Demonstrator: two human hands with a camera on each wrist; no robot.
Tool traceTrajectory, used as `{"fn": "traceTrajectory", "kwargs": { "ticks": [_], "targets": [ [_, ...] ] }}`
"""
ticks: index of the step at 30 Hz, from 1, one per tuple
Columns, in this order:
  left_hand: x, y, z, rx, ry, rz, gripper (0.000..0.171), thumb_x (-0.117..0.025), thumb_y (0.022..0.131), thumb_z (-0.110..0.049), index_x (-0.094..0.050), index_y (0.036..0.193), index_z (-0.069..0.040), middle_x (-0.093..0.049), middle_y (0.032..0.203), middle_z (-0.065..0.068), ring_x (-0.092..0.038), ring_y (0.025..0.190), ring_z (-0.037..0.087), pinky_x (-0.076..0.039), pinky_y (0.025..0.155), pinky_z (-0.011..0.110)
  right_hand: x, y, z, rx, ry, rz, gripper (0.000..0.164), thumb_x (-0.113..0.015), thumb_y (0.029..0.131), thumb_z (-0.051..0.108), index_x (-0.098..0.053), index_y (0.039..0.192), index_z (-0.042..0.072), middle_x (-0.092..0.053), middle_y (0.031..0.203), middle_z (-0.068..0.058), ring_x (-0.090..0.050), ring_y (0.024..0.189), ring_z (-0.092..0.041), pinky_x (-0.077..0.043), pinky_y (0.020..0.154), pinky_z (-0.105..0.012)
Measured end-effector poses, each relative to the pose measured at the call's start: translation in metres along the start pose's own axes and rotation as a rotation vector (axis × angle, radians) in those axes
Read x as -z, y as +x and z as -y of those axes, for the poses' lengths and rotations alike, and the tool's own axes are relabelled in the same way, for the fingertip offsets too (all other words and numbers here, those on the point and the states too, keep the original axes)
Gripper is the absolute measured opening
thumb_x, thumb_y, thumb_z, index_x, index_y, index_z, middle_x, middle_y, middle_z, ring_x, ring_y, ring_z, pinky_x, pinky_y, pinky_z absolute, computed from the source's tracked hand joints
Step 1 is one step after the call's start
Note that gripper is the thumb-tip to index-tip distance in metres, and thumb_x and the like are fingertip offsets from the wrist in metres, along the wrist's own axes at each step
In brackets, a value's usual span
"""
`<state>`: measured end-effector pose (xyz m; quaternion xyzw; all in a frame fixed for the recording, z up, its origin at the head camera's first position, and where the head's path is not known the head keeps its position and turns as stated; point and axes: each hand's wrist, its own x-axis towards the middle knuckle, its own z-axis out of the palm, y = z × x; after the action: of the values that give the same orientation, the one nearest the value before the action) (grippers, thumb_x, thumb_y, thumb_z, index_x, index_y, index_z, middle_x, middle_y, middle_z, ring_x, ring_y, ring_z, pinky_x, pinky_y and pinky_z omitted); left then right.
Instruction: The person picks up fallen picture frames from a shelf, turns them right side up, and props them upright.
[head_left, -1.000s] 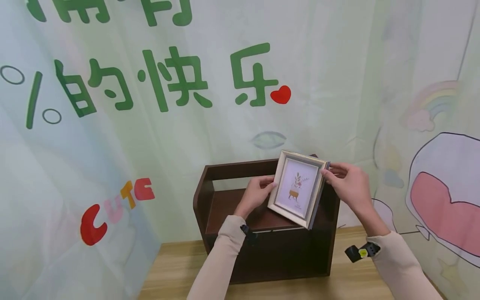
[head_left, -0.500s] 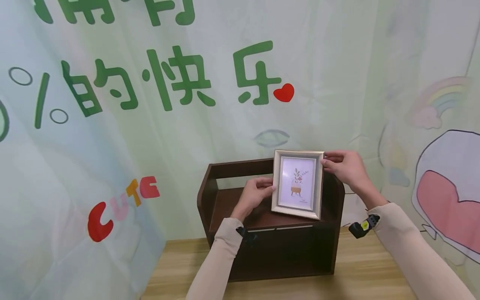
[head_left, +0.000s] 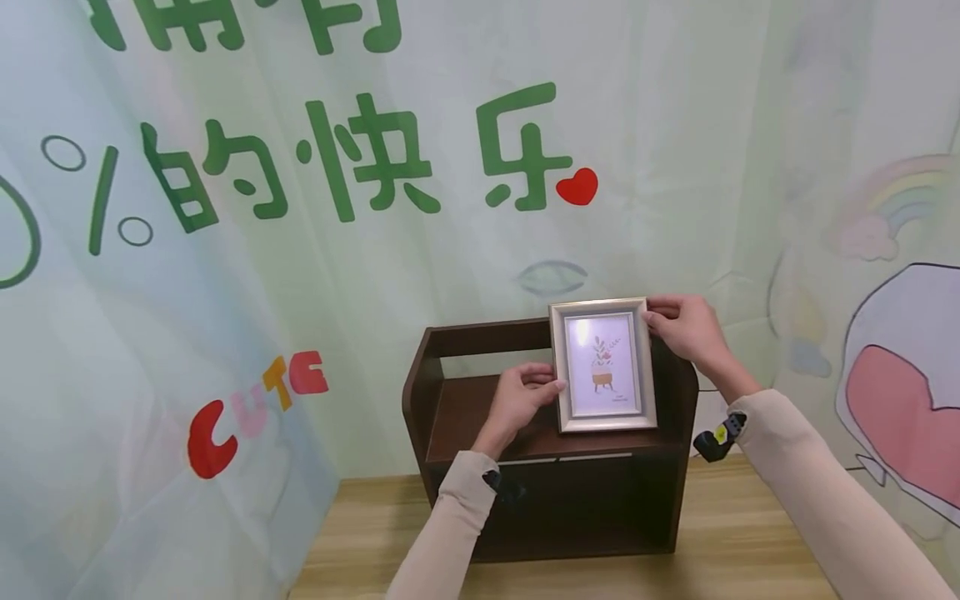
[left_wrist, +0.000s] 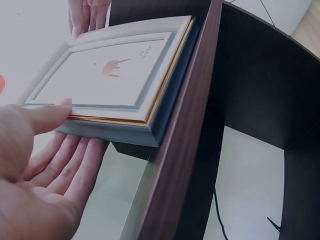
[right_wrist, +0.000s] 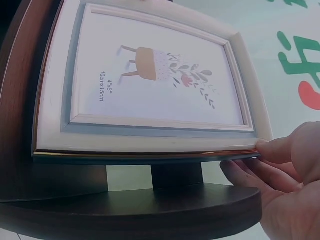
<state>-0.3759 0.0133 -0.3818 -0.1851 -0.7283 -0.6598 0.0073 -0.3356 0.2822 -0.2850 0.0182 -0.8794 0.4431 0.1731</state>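
A picture frame (head_left: 603, 421) with a pale gilt-edged border and a plant print stands nearly upright on the upper board of a dark brown desktop shelf (head_left: 468, 417), toward its right side. My left hand (head_left: 521, 400) is at the frame's left edge, thumb over the front border and fingers at the back, as the left wrist view shows. Higher up, my right hand (head_left: 690, 329) pinches the right edge near the top corner. The right wrist view has that thumb on the border (right_wrist: 165, 142) and the fingers behind. The frame's back is hidden.
The shelf stands on a wood-grain table (head_left: 375, 517) and has an open lower compartment (head_left: 570, 508). Its right side panel (head_left: 678, 417) rises close beside the frame. A printed fabric curtain (head_left: 375, 275) hangs behind and on both sides.
The frame has turned from tilted to upright, facing forward, and its lower edge has settled onto the upper board. Both hands stayed at its edges. The head view shifted slightly.
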Motion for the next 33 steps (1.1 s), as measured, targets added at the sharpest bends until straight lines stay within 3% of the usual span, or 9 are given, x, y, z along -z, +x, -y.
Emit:
{"fn": "traceTrajectory", "kwargs": {
  "ticks": [14,17,21,27,30,33],
  "targets": [
    [-0.003,-0.003,0.000,-0.040,0.049,-0.033,0.033,-0.082,0.091,-0.008,-0.073,0.120,0.005,-0.077,0.111,0.023,-0.075,0.092,0.016,-0.065,0.081,0.028,-0.002,-0.001,-0.001,0.016,-0.035,-0.020,0.046,-0.055,0.109,0.017,-0.054,0.147,-0.008,-0.064,0.140,-0.030,-0.071,0.121,-0.043,-0.058,0.102,-0.054],
    [-0.002,-0.004,-0.002,-0.053,0.096,-0.041,0.034,-0.082,0.091,-0.012,-0.073,0.121,0.003,-0.077,0.112,0.021,-0.076,0.096,0.020,-0.064,0.084,0.030,-0.001,-0.002,0.001,0.028,-0.042,-0.026,0.046,-0.055,0.109,0.019,-0.056,0.146,-0.008,-0.065,0.139,-0.030,-0.072,0.119,-0.043,-0.060,0.100,-0.053],
    [0.008,-0.012,-0.009,-0.094,0.228,-0.051,0.037,-0.081,0.094,-0.023,-0.073,0.124,-0.003,-0.078,0.116,0.015,-0.075,0.105,0.024,-0.063,0.091,0.035,0.002,-0.008,0.002,0.055,-0.069,-0.065,0.048,-0.051,0.110,0.029,-0.061,0.141,-0.006,-0.068,0.136,-0.030,-0.072,0.116,-0.043,-0.059,0.096,-0.053],
    [0.040,-0.048,-0.041,-0.234,0.417,-0.042,0.040,-0.076,0.098,-0.027,-0.069,0.132,-0.008,-0.075,0.123,0.012,-0.072,0.115,0.028,-0.062,0.097,0.043,0.011,-0.042,-0.003,0.131,-0.145,-0.136,0.065,-0.051,0.108,0.050,-0.057,0.144,-0.004,-0.062,0.140,-0.032,-0.063,0.124,-0.049,-0.052,0.102,-0.066],
    [0.063,-0.071,-0.060,-0.352,0.556,-0.046,0.038,-0.075,0.099,-0.027,-0.068,0.133,-0.009,-0.073,0.126,0.012,-0.071,0.118,0.028,-0.063,0.097,0.045,0.014,-0.062,-0.006,0.161,-0.162,-0.107,0.072,-0.051,0.107,0.053,-0.049,0.151,-0.004,-0.056,0.147,-0.034,-0.060,0.127,-0.055,-0.051,0.102,-0.070],
    [0.082,-0.091,-0.071,-0.515,0.745,-0.081,0.034,-0.075,0.099,-0.025,-0.070,0.128,-0.008,-0.073,0.124,0.011,-0.070,0.117,0.028,-0.062,0.098,0.046,0.018,-0.078,-0.012,0.178,-0.202,-0.064,0.076,-0.052,0.108,0.052,-0.041,0.155,-0.006,-0.049,0.152,-0.037,-0.054,0.132,-0.058,-0.048,0.102,-0.074]
  ]
}}
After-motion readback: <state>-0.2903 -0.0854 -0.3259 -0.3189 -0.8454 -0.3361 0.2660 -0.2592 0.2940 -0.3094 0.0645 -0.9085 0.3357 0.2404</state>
